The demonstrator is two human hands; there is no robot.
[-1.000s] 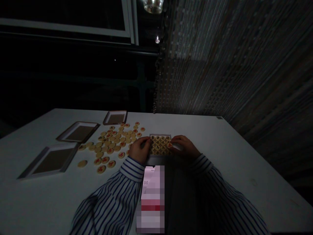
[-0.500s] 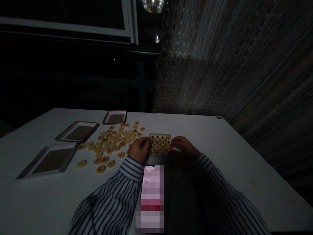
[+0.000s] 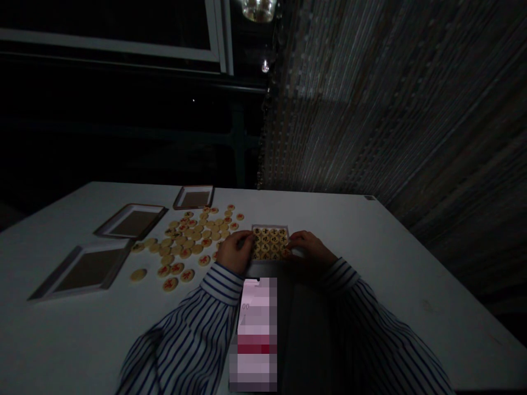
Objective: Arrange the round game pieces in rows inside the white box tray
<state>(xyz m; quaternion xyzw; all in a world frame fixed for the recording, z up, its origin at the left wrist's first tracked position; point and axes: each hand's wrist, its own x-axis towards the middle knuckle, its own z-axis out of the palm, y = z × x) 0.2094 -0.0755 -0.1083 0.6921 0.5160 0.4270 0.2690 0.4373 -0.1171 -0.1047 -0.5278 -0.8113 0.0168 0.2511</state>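
A small open box [image 3: 269, 226] lies in front of me, with rows of round xiangqi pieces [image 3: 265, 248] in it, mostly with black characters. My left hand [image 3: 236, 251] pinches the box's left rim, its fingers closed. At the right rim, my right hand [image 3: 312, 248] has thumb and fingertips closed around a red-marked xiangqi piece [image 3: 285, 253] at the box's right side. Dim light partly hides this contact. Left of the box, many loose xiangqi pieces [image 3: 188, 244] are scattered, some face down, some showing red or black characters.
Three shallow open trays or lids stand on the white table [image 3: 395, 307]: a near one [image 3: 117, 267], a middle one [image 3: 158, 218] and a far one [image 3: 212, 196]. A lit phone [image 3: 253, 323] is between my forearms. A bead curtain [image 3: 329, 109] hangs beyond the table.
The red-marked piece at the box's right side sits slightly lower, and my right fingertips have shifted a little. My left hand and the box stay in place.
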